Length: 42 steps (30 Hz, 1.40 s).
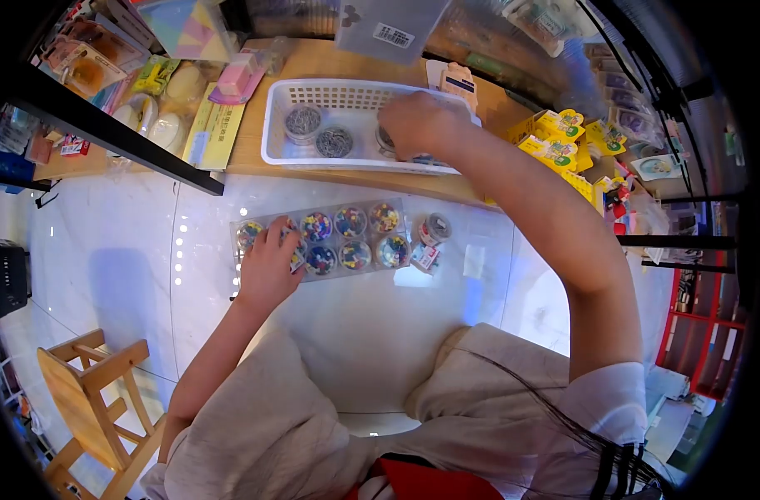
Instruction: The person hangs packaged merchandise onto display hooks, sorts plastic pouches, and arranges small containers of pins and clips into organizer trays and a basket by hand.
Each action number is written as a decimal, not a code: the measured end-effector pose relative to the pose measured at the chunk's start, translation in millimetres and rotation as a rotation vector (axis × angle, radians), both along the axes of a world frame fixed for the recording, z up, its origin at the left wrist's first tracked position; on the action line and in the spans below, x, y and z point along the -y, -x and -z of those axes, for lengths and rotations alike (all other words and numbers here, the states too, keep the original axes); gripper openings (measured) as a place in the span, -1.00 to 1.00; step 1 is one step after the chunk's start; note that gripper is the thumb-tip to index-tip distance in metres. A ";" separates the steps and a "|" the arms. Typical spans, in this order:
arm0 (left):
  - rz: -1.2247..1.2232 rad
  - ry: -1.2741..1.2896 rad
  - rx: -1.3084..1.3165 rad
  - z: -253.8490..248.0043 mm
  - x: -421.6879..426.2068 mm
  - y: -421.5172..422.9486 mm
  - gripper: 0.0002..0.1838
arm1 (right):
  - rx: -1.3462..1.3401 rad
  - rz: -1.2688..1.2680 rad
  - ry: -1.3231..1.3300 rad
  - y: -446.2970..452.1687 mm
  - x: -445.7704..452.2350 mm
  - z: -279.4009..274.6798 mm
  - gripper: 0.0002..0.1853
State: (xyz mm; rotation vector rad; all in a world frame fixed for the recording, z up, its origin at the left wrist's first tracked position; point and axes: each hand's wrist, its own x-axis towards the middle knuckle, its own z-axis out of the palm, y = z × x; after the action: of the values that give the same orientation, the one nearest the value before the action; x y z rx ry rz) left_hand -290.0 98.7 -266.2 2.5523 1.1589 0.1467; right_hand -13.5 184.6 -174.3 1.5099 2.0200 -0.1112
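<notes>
A clear plastic tray (pixel 363 271) lies on the floor and holds several round tubs of colourful push pins (pixel 316 227). My left hand (pixel 269 265) is over its left end, fingers curled round one tub that it partly covers. My right hand (pixel 421 123) reaches into a white plastic basket (pixel 313 89) on the low wooden shelf. Its fingers are closed at the edge of a round tub (pixel 385 140), mostly hidden by the hand. To the left in the basket sit a tub of silvery pins or clips (pixel 302 122) and a similar tub (pixel 335 142).
Beside the tray's right end are a small round tub (pixel 436 227) and a small printed pack (pixel 426 257). Yellow boxes (pixel 555 137) stand right of the basket, packaged goods to its left. A wooden stool (pixel 97 392) stands at lower left; a black bar (pixel 130 117) crosses the shelf.
</notes>
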 end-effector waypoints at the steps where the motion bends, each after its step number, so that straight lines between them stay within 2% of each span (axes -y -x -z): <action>1: -0.001 0.011 0.004 0.2 -0.5 1.0 -0.48 | -0.050 -0.006 -0.031 -6.6 1.6 5.6 -0.74; 2: -0.003 0.022 0.007 0.5 -1.0 1.8 -0.48 | -0.099 -0.012 -0.062 -10.1 2.1 11.4 -0.74; 5: 0.013 -0.015 0.050 2.7 1.2 2.7 -0.45 | 0.095 -0.002 -0.112 0.0 -0.4 25.7 -0.81; 8: 0.032 -0.027 0.077 5.0 1.8 5.7 -0.44 | -0.171 -0.064 -0.264 2.9 -2.0 19.8 -0.85; 11: 0.030 -0.006 0.077 5.5 1.5 6.4 -0.43 | -0.212 -0.093 -0.348 11.4 -7.6 23.4 -0.86; 14: 0.035 -0.022 0.087 5.8 1.0 6.8 -0.42 | -0.124 -0.154 -0.468 11.9 -7.9 29.3 -0.80; 17: 0.024 -0.007 0.089 5.4 0.4 6.8 -0.41 | -0.355 0.090 -0.395 8.4 -5.4 3.8 -0.67; 20: 0.029 0.038 0.092 5.0 -0.3 8.0 -0.40 | -0.569 0.443 -0.503 -2.8 -1.6 -2.9 -0.55; 23: 0.033 -0.008 0.069 5.7 0.6 6.7 -0.39 | -0.708 0.602 -0.306 -10.9 6.9 10.1 -0.50; 26: 0.042 -0.012 0.094 9.0 -0.1 7.8 -0.38 | -0.572 0.338 -0.307 -10.1 14.1 26.4 -0.44; 32: 0.045 -0.007 0.101 6.9 -0.6 7.0 -0.38 | -0.391 0.167 -0.311 -3.6 15.5 22.3 -0.29; 35: 0.037 -0.007 0.112 7.0 -0.2 7.5 -0.38 | -0.404 0.383 -0.084 -18.6 0.6 6.1 -0.35; 38: 0.029 0.011 0.082 3.3 0.9 7.3 -0.47 | -0.246 0.348 0.222 -42.8 -1.9 -18.4 -0.54; 41: 0.047 0.012 0.087 7.3 1.5 8.3 -0.35 | -0.304 0.162 0.314 -66.3 11.7 -19.5 -0.66; 42: 0.049 0.009 0.091 7.7 1.2 8.6 -0.35 | -0.297 0.140 0.264 -64.9 17.9 -22.4 -0.66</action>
State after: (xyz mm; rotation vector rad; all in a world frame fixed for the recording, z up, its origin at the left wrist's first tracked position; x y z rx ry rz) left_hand -298.6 97.5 -273.9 2.5355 1.0598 0.2432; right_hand 51.4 166.7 -151.9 1.5319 2.0219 -0.6675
